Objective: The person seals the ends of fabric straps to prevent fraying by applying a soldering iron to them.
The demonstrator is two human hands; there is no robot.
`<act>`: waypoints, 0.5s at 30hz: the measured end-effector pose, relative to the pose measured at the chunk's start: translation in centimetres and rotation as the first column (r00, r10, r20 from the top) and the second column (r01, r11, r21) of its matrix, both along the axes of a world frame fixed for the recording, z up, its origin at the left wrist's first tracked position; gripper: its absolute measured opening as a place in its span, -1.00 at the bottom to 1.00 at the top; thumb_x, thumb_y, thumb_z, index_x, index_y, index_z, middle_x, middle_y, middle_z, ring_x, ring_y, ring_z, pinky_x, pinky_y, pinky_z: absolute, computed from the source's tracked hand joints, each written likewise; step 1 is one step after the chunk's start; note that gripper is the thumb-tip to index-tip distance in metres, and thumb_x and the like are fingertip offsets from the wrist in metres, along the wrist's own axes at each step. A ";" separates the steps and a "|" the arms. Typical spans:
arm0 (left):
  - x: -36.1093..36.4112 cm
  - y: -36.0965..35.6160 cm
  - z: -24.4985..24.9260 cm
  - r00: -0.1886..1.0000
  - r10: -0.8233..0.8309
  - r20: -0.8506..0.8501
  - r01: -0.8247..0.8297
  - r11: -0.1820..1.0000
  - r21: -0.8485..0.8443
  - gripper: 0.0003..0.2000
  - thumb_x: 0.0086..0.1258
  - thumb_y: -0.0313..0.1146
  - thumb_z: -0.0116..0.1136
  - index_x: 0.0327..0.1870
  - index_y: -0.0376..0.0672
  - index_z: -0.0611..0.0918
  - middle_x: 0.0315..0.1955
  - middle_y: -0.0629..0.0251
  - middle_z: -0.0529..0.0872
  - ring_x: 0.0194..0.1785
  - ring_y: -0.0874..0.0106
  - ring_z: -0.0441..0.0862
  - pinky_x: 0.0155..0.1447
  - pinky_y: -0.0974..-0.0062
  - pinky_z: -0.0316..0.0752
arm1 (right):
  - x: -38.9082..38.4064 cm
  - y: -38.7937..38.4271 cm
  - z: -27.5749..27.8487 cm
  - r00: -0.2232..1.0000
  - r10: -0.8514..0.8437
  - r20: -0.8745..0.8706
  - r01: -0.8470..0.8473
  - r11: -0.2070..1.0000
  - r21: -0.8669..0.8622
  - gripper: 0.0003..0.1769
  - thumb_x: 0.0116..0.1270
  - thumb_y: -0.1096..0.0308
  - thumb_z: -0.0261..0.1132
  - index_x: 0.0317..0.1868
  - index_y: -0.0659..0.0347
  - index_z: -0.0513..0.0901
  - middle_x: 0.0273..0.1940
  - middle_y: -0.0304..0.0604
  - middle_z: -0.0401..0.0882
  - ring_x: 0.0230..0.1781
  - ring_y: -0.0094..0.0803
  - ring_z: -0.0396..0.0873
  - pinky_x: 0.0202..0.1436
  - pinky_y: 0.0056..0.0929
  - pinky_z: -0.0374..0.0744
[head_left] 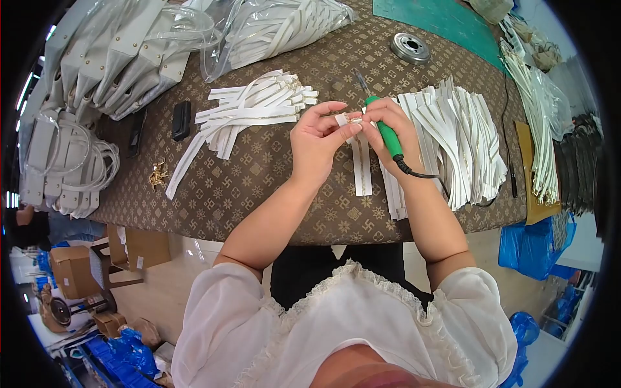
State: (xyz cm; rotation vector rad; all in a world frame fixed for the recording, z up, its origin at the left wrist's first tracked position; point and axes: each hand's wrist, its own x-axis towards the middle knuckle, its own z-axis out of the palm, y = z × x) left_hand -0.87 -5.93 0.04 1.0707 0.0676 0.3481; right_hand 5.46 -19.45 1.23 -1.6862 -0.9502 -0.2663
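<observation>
Between its thumb and fingers my left hand [313,141] pinches the end of a white zipper [363,174], whose tape hangs down over the patterned cloth. My right hand [402,134] is closed around a green-handled soldering iron [389,138], its metal tip pointing away from me. That hand's thumb and fingertips also meet at the zipper end, near a small gold-coloured piece too tiny to make out. A spread pile of white zippers [255,110] lies left of my left hand. Just right of my right hand is a bigger pile of white zippers [459,142].
Small gold-coloured metal pieces [157,174] and a black case [182,121] lie left. White bags [123,58] and a plastic bag of white strips [278,32] fill the far left. A round metal dish [410,48] stands near a green mat [446,26]. The iron's cord [419,173] trails right.
</observation>
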 end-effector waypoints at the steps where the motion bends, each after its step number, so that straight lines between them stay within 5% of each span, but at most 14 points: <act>1: 0.0 0.0 -0.1 1.000 0.001 0.001 -0.001 1.000 0.000 -0.65 0.13 -0.62 0.27 -0.06 -0.32 0.47 -0.22 0.06 0.68 -0.15 0.52 0.62 -0.07 0.62 0.51 | 0.0 0.0 -0.1 1.000 -0.010 0.000 0.010 1.000 -0.024 -0.91 0.10 0.57 0.29 -0.37 0.27 0.54 -0.33 -0.15 0.48 -0.31 -0.30 0.48 -0.20 -0.44 0.45; 8: 0.5 0.6 -0.7 0.997 -0.001 -0.072 -0.012 0.983 -0.183 -0.69 0.15 -0.62 0.23 -0.09 -0.26 0.46 -0.25 0.08 0.69 -0.18 0.45 0.63 -0.06 0.57 0.51 | 0.1 0.0 -0.3 0.995 -0.029 0.093 0.038 0.995 -0.094 -0.95 0.19 0.50 0.24 -0.32 0.27 0.57 -0.29 -0.15 0.47 -0.24 -0.32 0.47 -0.11 -0.43 0.45; 11: 1.1 1.5 -0.5 0.995 0.010 -0.099 -0.044 0.938 -0.344 -0.68 0.16 -0.63 0.22 -0.08 -0.21 0.44 -0.24 0.09 0.68 -0.19 0.42 0.63 -0.07 0.55 0.51 | 0.6 -0.6 0.8 0.947 -0.197 0.254 0.203 0.979 0.003 -0.91 0.22 0.46 0.21 -0.27 0.26 0.59 -0.28 -0.15 0.47 -0.26 -0.36 0.48 -0.17 -0.47 0.47; 13: 1.4 2.4 -0.3 0.994 0.032 -0.104 -0.074 0.904 -0.422 -0.68 0.17 -0.63 0.21 -0.08 -0.19 0.44 -0.24 0.09 0.67 -0.19 0.40 0.63 -0.07 0.54 0.51 | 1.4 -1.5 0.5 0.987 -0.158 -0.016 0.156 0.955 0.253 -0.83 0.30 0.39 0.13 -0.21 0.29 0.59 -0.25 -0.15 0.47 -0.37 -0.43 0.48 -0.30 -0.55 0.46; 15: 1.6 3.1 -0.5 0.997 0.057 -0.054 -0.075 0.890 -0.450 -0.67 0.17 -0.64 0.20 -0.07 -0.16 0.42 -0.24 0.08 0.66 -0.19 0.38 0.62 -0.08 0.52 0.53 | 1.5 -2.2 1.0 0.977 0.076 -0.200 0.064 0.789 0.611 -0.76 0.33 0.34 0.07 -0.20 0.35 0.56 -0.21 -0.14 0.44 -0.54 -0.48 0.41 -0.45 -0.61 0.39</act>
